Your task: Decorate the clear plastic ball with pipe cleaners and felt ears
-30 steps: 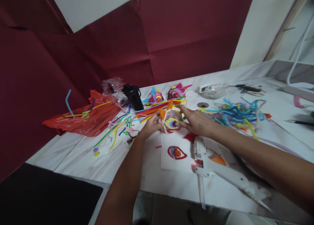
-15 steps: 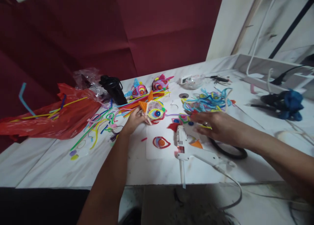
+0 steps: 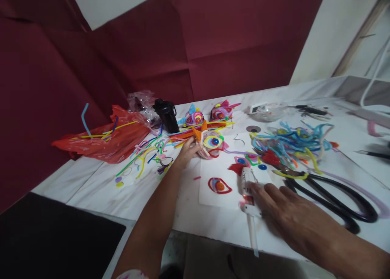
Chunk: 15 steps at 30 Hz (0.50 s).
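My left hand (image 3: 187,152) pinches the edge of a small craft head (image 3: 204,149) covered in pipe cleaners, with orange pointed ears and a blue-centred eye. My right hand (image 3: 283,210) is closed around the handle of a white hot glue gun (image 3: 247,181), mostly hiding that handle. A clear glue stick (image 3: 252,234) sticks out of the gun toward the table's front edge. Left of the gun, a red-rimmed eye piece (image 3: 219,185) with an orange centre rests on white paper (image 3: 205,200). Black-handled scissors (image 3: 344,193) lie beyond my right hand.
Blue pipe cleaners (image 3: 298,141) are heaped at the right. Behind stand two finished-looking craft heads, one blue-eared (image 3: 194,115) and one pink-eared (image 3: 222,110), beside a black bottle (image 3: 167,115). A red plastic bag (image 3: 122,143) and loose pipe cleaners (image 3: 141,159) spread leftward.
My right hand has come down and nearer, from beside the blue pipe cleaners onto the glue gun, and closed on it. My left hand keeps its hold. The view has swung left.
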Tool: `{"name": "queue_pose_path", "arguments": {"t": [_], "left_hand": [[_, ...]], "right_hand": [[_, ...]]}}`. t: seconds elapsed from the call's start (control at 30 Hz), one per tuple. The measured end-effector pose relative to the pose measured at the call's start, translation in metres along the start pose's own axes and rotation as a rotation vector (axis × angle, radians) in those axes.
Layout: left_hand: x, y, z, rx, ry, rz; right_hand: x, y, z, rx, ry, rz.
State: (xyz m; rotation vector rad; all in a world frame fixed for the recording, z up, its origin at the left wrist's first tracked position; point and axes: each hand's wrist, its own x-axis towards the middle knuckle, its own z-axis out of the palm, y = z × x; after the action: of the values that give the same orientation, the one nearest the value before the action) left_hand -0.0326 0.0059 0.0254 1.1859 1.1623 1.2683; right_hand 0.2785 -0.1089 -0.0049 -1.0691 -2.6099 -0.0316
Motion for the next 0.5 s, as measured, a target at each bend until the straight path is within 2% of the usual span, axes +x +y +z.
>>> {"name": "queue_pose_path", "arguments": {"t": [0.1,0.2,0.37,0.5], "left_hand": [[0.000,0.001,0.002,-0.038,0.016,-0.014],[-0.001,0.002,0.003,-0.069,0.026,-0.024],[-0.003,0.006,0.005,-0.071,0.046,-0.048],[-0.004,0.007,0.005,-0.068,0.054,-0.063]], "right_hand": [[0.004,-0.001,-0.010,0.020,0.039,-0.032],[0.004,0.002,-0.018,0.052,0.072,-0.003],[-0.004,0.012,-0.029,0.168,0.163,0.112],[0.004,0.012,-0.038,0.361,0.138,0.193]]}}
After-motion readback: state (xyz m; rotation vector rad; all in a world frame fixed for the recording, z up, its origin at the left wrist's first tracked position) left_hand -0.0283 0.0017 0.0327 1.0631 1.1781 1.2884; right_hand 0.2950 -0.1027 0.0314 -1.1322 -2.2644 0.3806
